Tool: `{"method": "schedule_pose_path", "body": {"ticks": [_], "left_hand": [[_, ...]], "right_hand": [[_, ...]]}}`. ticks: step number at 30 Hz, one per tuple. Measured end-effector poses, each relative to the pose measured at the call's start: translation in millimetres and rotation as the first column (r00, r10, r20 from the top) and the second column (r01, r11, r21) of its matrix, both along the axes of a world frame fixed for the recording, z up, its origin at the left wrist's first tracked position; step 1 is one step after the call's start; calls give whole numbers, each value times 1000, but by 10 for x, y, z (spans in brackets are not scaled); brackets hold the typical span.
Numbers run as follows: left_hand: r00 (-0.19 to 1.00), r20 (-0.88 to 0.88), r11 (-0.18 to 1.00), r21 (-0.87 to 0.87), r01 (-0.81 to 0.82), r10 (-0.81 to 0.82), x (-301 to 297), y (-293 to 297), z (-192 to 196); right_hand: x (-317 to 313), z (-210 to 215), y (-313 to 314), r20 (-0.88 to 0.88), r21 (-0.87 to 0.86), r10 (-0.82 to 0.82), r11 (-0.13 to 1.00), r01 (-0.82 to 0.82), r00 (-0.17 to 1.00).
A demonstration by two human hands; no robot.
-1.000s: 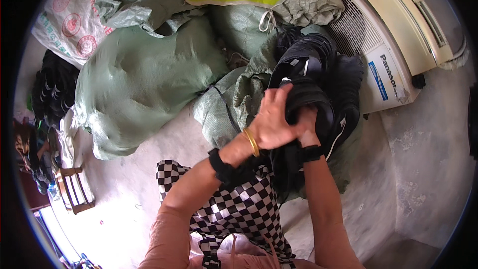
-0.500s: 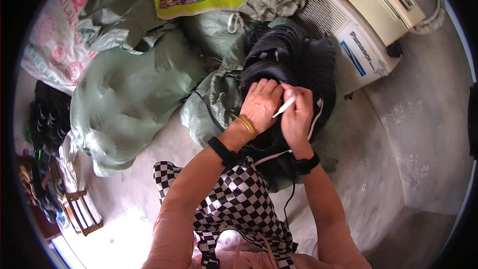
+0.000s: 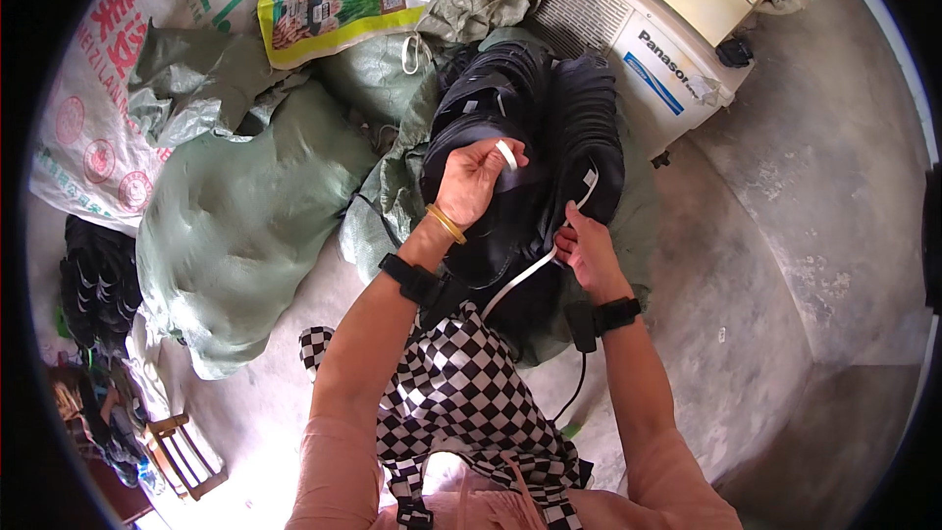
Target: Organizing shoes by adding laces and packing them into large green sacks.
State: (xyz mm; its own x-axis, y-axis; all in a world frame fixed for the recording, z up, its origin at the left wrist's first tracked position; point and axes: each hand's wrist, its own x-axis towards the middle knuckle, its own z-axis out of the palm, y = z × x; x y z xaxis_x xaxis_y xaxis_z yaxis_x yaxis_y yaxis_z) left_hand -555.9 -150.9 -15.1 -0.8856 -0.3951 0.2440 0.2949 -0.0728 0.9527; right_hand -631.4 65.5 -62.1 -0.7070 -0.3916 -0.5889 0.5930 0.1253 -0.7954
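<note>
Our left hand (image 3: 473, 177) pinches one end of a white strap (image 3: 535, 265) between thumb and fingers, pressed against the top of a black bundle (image 3: 535, 152). Our right hand (image 3: 589, 253) is closed around the strap lower down, just beside the bundle's right edge. The strap runs slantwise from lower left, near our checkered apron (image 3: 456, 397), up toward the upper right, then loops over the bundle to the left hand. The bundle lies with its long axis running away from us, resting on a green woven sack (image 3: 392, 206), near a white air-conditioner unit (image 3: 648, 49). Half a second ago both hands sat close together on the bundle; now they are apart, and more strap shows between them.
</note>
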Motion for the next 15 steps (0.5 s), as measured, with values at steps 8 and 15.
{"method": "schedule_pose_path", "body": {"ticks": [8, 15], "left_hand": [[994, 69, 954, 292, 65, -89, -68, -104, 339], [983, 133, 939, 335, 77, -128, -170, 122, 406]], "right_hand": [[-21, -137, 165, -245, 71, 45, 997, -28, 968], [418, 860, -201, -412, 131, 279, 960, -246, 868]]}}
